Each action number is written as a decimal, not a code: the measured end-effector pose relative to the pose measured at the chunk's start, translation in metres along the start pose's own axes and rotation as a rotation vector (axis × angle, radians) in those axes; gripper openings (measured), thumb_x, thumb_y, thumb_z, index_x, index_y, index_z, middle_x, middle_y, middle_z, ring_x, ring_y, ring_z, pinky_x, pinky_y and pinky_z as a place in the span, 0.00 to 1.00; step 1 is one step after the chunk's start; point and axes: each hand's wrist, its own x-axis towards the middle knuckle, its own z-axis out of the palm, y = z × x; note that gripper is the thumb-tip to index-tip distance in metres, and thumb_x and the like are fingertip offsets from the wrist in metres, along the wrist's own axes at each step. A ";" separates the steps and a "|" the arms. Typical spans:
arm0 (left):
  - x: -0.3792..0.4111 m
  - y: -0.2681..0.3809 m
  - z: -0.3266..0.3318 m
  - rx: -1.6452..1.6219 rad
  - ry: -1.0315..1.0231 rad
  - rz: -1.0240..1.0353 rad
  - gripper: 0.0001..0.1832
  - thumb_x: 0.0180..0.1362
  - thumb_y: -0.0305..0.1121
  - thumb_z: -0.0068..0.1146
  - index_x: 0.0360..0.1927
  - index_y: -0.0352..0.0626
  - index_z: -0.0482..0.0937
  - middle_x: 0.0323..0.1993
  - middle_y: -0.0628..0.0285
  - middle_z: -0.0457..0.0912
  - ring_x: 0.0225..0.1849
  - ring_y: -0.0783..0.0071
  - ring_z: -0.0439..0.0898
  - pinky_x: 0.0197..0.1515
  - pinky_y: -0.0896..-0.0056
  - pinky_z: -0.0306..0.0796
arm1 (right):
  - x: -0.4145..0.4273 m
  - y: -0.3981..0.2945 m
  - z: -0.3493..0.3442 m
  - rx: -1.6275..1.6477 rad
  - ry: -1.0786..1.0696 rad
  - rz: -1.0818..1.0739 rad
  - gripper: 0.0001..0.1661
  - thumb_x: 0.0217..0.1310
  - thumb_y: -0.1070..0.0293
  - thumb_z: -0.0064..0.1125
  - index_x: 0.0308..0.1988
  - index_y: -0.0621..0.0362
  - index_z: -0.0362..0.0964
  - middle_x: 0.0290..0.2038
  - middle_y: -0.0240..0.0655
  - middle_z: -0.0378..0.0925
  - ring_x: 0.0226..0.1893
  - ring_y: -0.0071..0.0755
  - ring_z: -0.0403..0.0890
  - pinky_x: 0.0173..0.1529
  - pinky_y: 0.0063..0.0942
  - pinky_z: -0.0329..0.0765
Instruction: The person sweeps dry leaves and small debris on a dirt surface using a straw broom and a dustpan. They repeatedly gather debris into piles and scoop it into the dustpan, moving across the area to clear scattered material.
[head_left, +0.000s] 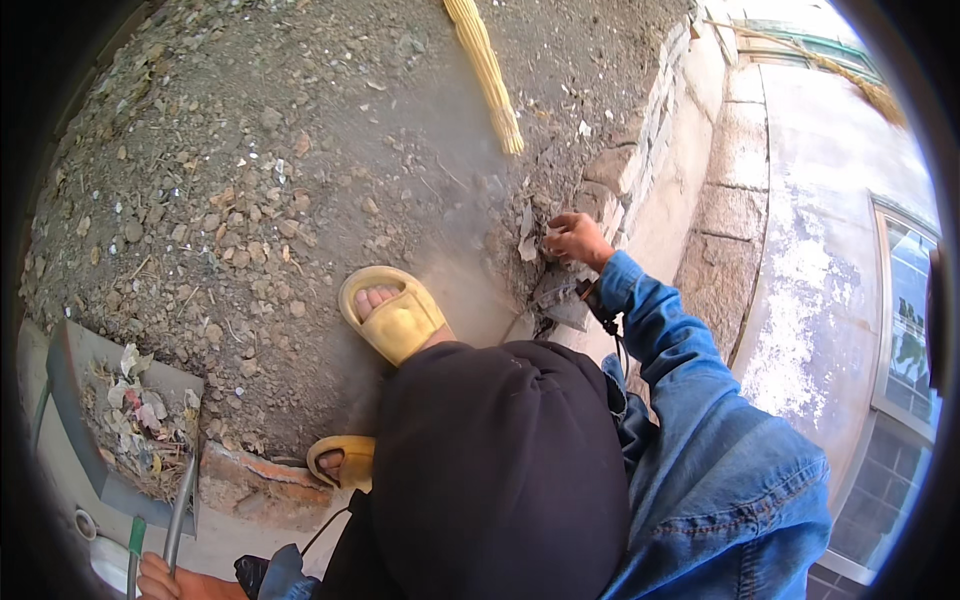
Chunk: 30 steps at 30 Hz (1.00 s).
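My left hand (169, 581) is at the lower left, its fingers wrapped round the metal handle (182, 491) of a sheet-metal dustpan (75, 360). Dry leaves, straw and scraps (142, 420) lie in the pan. My right hand (576, 240) reaches down to the rubble at the brick edge of the soil, its fingers curled beside a pale torn scrap (527, 232). Whether the fingers pinch anything is hidden. A yellow corn-broom-like bundle with ribbed bristles (484, 71) lies on the soil ahead, apart from both hands.
Stony, littered soil (262, 187) spreads ahead, dusty near my yellow sandals (397, 322). A low brick edge (615, 169) borders it on the right, beside a paved ledge (720, 262) and a wall with a window (907, 315). Broken brick edging (262, 484) lies near the dustpan.
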 end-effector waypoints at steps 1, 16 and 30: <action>0.004 0.004 -0.005 -0.076 -0.138 -0.036 0.18 0.64 0.38 0.40 0.18 0.52 0.55 0.17 0.70 0.49 0.22 0.75 0.52 0.29 0.68 0.52 | -0.006 -0.002 0.012 -0.137 0.026 -0.038 0.36 0.45 0.70 0.67 0.55 0.66 0.62 0.32 0.42 0.78 0.29 0.37 0.80 0.31 0.31 0.79; -0.036 0.003 0.058 -0.260 0.016 -0.134 0.21 0.64 0.41 0.39 0.14 0.54 0.52 0.15 0.71 0.45 0.20 0.77 0.49 0.29 0.69 0.48 | 0.006 0.011 0.063 -0.027 0.250 -0.310 0.01 0.49 0.77 0.58 0.27 0.60 0.75 0.22 0.35 0.77 0.25 0.29 0.77 0.31 0.25 0.75; -0.058 -0.016 0.072 -0.057 -0.210 -0.074 0.25 0.63 0.41 0.43 0.14 0.52 0.47 0.16 0.72 0.43 0.22 0.79 0.44 0.29 0.71 0.43 | 0.006 0.008 0.091 -0.219 0.418 -0.695 0.13 0.46 0.70 0.58 0.37 0.58 0.73 0.30 0.44 0.77 0.34 0.46 0.77 0.39 0.38 0.75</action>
